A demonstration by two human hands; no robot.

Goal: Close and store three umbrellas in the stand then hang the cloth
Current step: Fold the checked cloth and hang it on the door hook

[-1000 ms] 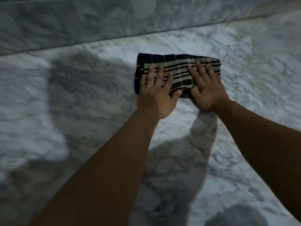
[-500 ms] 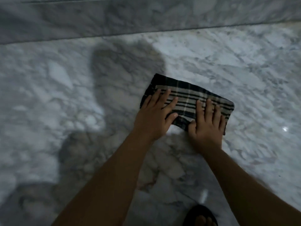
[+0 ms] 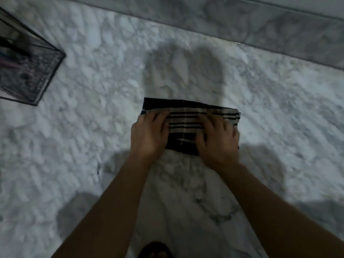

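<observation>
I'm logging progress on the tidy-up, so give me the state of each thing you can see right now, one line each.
Dark and beige striped cloth: folded, flat on the marble floor, not hung.
Left hand: fingers curled on the cloth's left end.
Right hand: fingers curled on the cloth's right end.
Black wire-frame stand: upright on the floor, apart from the cloth; contents blurred.

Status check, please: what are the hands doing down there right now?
Left hand and right hand pressing folded striped cloth on marble floor. Cloth not hung yet. Nothing obstructing.
</observation>
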